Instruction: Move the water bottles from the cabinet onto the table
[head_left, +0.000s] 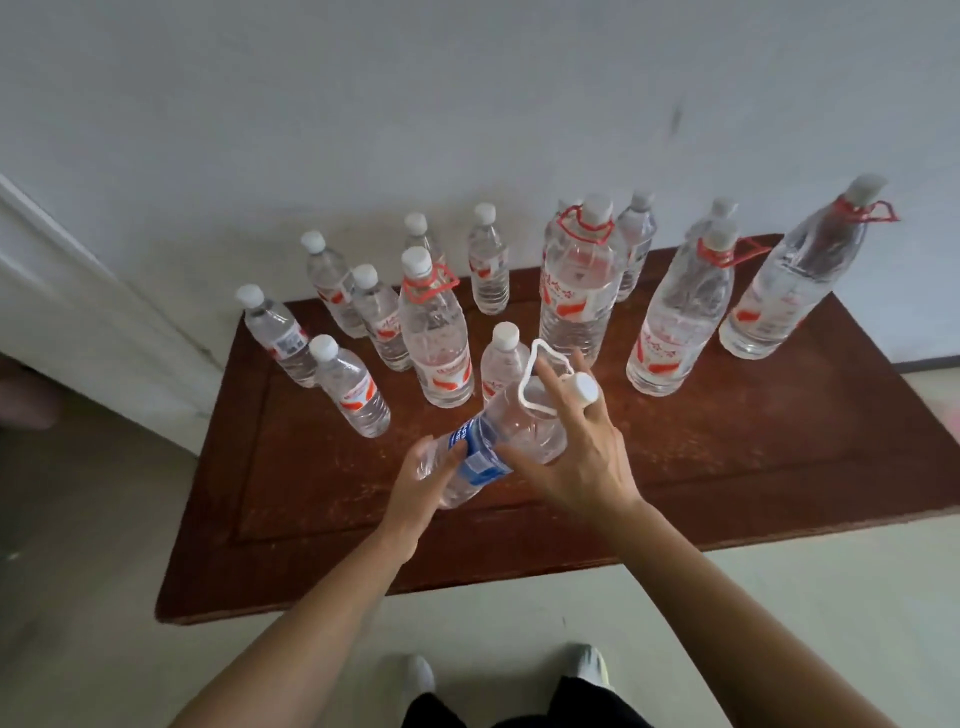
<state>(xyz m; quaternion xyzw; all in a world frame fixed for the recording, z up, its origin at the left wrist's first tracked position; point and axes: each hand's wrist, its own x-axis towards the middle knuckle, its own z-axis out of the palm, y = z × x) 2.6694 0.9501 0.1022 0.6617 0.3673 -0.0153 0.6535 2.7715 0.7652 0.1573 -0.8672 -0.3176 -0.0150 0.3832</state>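
I hold a large clear bottle with a blue label tilted over the brown table, its white cap pointing up and right. My left hand grips its base from below. My right hand lies over its shoulder and neck, with fingers through the white carry handle. Several red-labelled water bottles stand upright on the back half of the table, among them a tall one with a red handle and a small one at the left.
A white wall runs behind the table, and a white door or cabinet edge slants at the left. The table's front half is bare wood. Pale floor surrounds it, and my feet show at the bottom edge.
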